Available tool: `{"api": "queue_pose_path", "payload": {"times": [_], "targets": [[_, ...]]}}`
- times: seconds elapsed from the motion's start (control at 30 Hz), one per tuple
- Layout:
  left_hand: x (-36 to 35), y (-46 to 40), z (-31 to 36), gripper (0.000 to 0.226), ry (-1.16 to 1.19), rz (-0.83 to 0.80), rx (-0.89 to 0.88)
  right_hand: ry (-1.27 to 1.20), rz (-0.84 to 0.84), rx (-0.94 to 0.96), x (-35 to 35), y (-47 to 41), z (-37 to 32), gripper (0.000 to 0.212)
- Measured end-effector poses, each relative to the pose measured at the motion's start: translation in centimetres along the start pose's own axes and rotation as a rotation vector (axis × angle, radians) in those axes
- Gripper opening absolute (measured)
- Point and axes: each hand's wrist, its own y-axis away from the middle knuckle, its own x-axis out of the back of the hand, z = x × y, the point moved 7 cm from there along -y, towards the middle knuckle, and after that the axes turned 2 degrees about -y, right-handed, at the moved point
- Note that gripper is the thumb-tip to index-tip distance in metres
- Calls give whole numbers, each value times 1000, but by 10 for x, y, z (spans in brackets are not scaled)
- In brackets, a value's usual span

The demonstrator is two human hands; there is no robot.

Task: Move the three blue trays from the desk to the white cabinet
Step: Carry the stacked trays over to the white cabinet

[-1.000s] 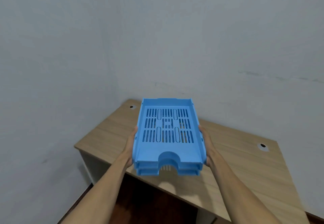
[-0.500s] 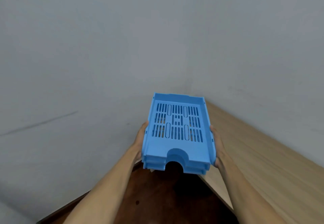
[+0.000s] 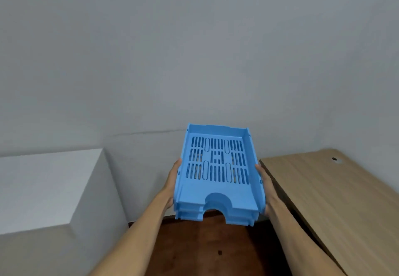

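Note:
A nested stack of blue trays (image 3: 218,198), slotted at the bottom with a half-round cut-out at the near end, hangs in the air in front of me. My left hand (image 3: 172,180) grips its left side wall and my right hand (image 3: 264,180) grips its right side wall. The stack is held level above the dark floor, between the white cabinet (image 3: 43,185) at the left and the wooden desk (image 3: 336,193) at the right. The cabinet's flat top is bare.
A grey wall (image 3: 194,59) stands close behind the trays. Dark brown floor (image 3: 205,249) shows in the gap between cabinet and desk. The desk has a round cable hole (image 3: 334,159) near its far edge.
My view has swung left with the tray stack in both hands. The desk has slid to the right edge and the white cabinet has come into view at the left.

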Motion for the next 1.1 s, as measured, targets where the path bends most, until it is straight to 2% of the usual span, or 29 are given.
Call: {"api": "queue_pose_path", "payload": {"times": [0.23,0.53,0.97,1.1], "targets": [[134,93,27,69,20,214,-110,66,-134,-87,-136,-8,74,67],[260,197,47,72,120,303,-167,168,-219,-141,-274,-15,152,63],[430,246,50,67,223,409,-201,218,-348,-252,-430,-48,237,58],[480,242,57,70,227,442,-170,209,-365,-279,-471,-68,258,63]]}}
